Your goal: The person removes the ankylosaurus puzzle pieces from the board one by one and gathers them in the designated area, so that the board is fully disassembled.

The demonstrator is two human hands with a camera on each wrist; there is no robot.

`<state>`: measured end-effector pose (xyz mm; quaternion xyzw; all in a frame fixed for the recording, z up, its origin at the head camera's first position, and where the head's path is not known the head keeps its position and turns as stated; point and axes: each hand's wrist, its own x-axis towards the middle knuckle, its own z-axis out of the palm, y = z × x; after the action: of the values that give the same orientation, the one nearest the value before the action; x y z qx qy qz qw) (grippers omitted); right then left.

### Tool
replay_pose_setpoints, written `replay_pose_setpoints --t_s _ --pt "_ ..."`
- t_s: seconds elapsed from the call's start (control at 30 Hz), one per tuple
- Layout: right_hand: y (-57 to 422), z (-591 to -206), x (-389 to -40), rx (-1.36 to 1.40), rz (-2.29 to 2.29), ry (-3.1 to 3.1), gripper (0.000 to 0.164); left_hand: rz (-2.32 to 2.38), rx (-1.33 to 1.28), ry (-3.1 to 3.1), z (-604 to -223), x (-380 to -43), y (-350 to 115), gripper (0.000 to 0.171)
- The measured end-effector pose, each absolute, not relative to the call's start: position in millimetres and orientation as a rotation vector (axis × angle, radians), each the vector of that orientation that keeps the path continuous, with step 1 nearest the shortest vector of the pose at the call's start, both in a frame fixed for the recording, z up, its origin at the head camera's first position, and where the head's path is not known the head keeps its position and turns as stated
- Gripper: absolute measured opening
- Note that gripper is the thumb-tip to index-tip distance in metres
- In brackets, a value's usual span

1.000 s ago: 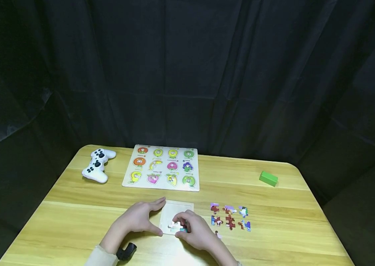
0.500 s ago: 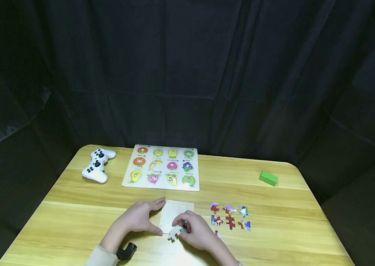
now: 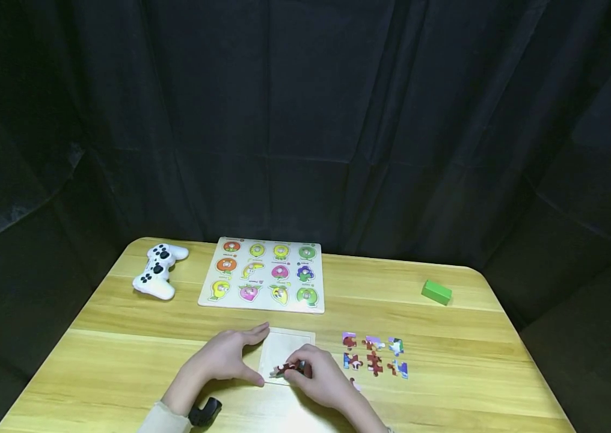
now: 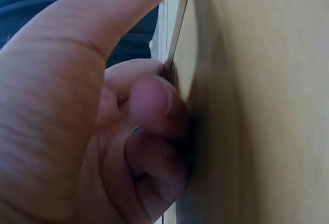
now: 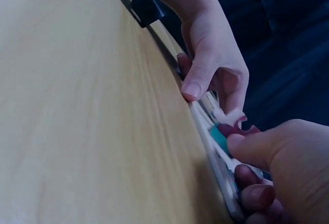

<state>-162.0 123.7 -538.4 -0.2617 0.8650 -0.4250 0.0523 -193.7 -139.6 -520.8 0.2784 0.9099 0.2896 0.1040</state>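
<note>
A small pale puzzle tray (image 3: 284,346) lies near the table's front. My left hand (image 3: 230,355) grips its left side, thumb (image 5: 194,88) at the near corner and fingers at the far corner. In the left wrist view, the other fingers of that hand are curled beside the tray edge. My right hand (image 3: 319,376) pinches a dark red and white jigsaw piece (image 3: 286,367), tilted over the tray's near part. In the right wrist view, a teal patch (image 5: 219,139) shows beneath the piece (image 5: 234,121); the fingers hide part of what lies there.
Several loose jigsaw pieces (image 3: 374,362) lie right of the tray. A fruit peg puzzle board (image 3: 262,304) lies behind it. A white game controller (image 3: 158,270) is at the far left, a green block (image 3: 436,292) at the right. Black curtains (image 3: 305,120) surround the wooden table (image 3: 473,373).
The piece in my right hand has been turned: its pale plain side showed half a second ago, and now its dark red side shows. My left hand stays at the tray.
</note>
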Motion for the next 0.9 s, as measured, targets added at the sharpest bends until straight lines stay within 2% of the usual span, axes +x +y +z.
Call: replay_pose_setpoints --t_s 0.2,0.6,0.9 --pt "121.2 -540.1 -163.2 -0.739 -1.356 2.649 0.006 0.858 0.824 2.678 -519.5 -193.0 -139.1 0.103" --pt "117.3 -536.6 -161.7 -0.744 -1.260 2.725 0.029 0.866 0.806 2.668 -519.8 -194.5 -139.0 0.103" --pt "116.1 -536.5 -160.9 -0.782 -1.217 2.759 0.038 0.858 0.822 2.679 -520.9 -193.6 -139.2 0.103"
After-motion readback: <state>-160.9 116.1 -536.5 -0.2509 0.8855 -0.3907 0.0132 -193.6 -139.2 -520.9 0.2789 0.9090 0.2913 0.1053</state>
